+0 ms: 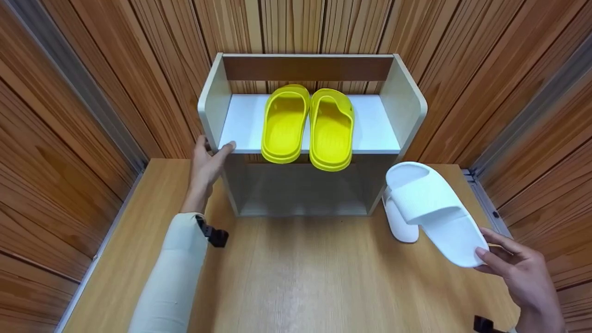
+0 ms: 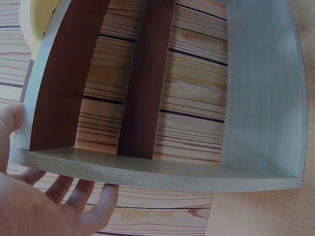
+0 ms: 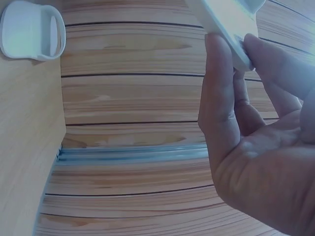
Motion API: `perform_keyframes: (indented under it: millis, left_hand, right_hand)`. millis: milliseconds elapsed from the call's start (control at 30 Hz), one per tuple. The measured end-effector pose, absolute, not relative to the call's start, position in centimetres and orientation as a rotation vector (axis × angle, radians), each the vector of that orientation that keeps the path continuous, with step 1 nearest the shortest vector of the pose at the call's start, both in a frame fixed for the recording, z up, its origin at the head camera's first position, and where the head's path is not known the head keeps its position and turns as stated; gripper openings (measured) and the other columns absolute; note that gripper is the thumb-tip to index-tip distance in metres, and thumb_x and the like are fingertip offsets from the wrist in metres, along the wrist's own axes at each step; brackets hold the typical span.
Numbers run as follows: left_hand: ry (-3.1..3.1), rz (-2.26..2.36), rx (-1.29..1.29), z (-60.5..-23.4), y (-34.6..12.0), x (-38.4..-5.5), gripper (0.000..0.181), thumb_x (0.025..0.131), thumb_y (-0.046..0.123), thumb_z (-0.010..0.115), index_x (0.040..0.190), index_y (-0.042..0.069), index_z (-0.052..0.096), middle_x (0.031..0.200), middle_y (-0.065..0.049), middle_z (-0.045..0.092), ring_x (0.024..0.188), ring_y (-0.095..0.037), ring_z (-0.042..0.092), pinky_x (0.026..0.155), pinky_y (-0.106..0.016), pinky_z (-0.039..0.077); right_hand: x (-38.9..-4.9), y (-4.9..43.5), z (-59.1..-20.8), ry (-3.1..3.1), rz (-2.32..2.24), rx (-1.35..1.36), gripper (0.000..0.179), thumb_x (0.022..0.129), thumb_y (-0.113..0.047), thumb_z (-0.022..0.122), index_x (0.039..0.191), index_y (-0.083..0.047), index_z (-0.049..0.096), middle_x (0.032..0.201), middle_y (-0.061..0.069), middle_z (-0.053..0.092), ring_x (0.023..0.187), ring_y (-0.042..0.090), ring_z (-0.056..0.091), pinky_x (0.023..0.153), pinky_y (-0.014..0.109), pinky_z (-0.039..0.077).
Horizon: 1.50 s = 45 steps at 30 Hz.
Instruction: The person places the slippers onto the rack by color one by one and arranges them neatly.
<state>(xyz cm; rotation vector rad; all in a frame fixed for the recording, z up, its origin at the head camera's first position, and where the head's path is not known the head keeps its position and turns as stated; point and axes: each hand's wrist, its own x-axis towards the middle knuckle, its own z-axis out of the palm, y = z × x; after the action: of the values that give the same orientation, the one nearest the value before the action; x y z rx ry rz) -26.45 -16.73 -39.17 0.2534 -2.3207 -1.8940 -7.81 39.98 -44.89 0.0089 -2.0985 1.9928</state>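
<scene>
Head camera, and starting far left, there's a pale sleeve point(image 1: 169, 277) at eight o'clock, reaching up to the left hand point(image 1: 203, 169) at nine. That hand has a firm grip on the rack point(image 1: 407, 101), thumb at the shelf's front corner, and the left wrist view shows its fingers against the outer face of the side board point(image 2: 162, 177).

On to the rack itself, at twelve o'clock against the wooden wall point(image 1: 291, 27), and up on its white shelf point(image 1: 243, 120) sits a pair of bright yellow clogs point(image 1: 284, 132), side by side, toes to twelve, heels poking over the front edge.

Moving right, on the table point(image 1: 296, 273) at four o'clock, one white slipper point(image 1: 401, 226) lies beside the rack, partly covered from above. Over it, its partner, the raised slipper point(image 1: 430, 203), tilts with its toe towards ten; whether that toe touches the rack is hard to judge. And at far right, four o'clock, the right hand point(image 1: 527, 273) pinches the heel between thumb and fingers.
</scene>
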Motion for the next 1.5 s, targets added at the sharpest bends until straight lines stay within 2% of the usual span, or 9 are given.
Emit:
perform_keyframes:
  millis: [367, 667, 933, 1200, 1500]
  left_hand:
    - [-2.310, -1.901, 0.217, -39.1, -16.9, -26.3, 0.072, 0.096, 0.032, 0.068, 0.152, 0.005, 0.032, 0.151, -0.022, 0.037, 0.139, -0.036, 0.039, 0.112, -0.054, 0.035]
    - [-2.295, -1.912, 0.215, -39.1, -16.7, -26.1, 0.069, 0.097, 0.030, 0.067, 0.151, 0.005, 0.033, 0.150, -0.021, 0.038, 0.138, -0.036, 0.040, 0.111, -0.053, 0.036]
    - [-2.294, -1.892, 0.206, -39.3, -16.7, -26.3, 0.068, 0.097, 0.032, 0.067, 0.151, 0.006, 0.034, 0.149, -0.020, 0.040, 0.136, -0.035, 0.041, 0.110, -0.054, 0.037]
    - [-2.272, -1.899, 0.192, -39.7, -16.7, -26.4, 0.066, 0.096, 0.029, 0.067, 0.149, 0.005, 0.036, 0.147, -0.021, 0.041, 0.135, -0.036, 0.044, 0.109, -0.052, 0.038]
    - [-2.286, -1.904, 0.200, -39.4, -16.7, -26.4, 0.068, 0.097, 0.031, 0.067, 0.150, 0.004, 0.034, 0.147, -0.021, 0.040, 0.136, -0.037, 0.043, 0.111, -0.053, 0.036]
  right_hand:
    - [-8.9, 35.7, -46.3, -2.111, 2.073, 0.068, 0.042, 0.087, 0.023, 0.062, 0.127, 0.012, 0.063, 0.104, 0.006, 0.075, 0.085, 0.018, 0.073, 0.060, 0.035, 0.059]
    - [-9.9, 33.7, -47.3, -2.180, 2.101, 0.029, 0.044, 0.087, 0.019, 0.065, 0.131, 0.011, 0.060, 0.104, 0.008, 0.070, 0.086, 0.020, 0.072, 0.063, 0.037, 0.060]
    - [-11.5, 30.9, -48.7, -2.185, 2.186, -0.154, 0.049, 0.088, 0.016, 0.067, 0.136, 0.007, 0.059, 0.107, 0.011, 0.064, 0.089, 0.022, 0.071, 0.067, 0.039, 0.060]
    - [-13.2, 28.1, -50.1, -2.042, 2.313, -0.172, 0.050, 0.090, 0.017, 0.063, 0.138, 0.009, 0.055, 0.109, 0.016, 0.060, 0.084, 0.023, 0.071, 0.067, 0.039, 0.061]
    - [-14.7, 26.2, -50.8, -2.005, 2.377, -0.240, 0.053, 0.093, 0.011, 0.063, 0.144, 0.004, 0.051, 0.113, 0.012, 0.060, 0.091, 0.024, 0.068, 0.071, 0.039, 0.061]
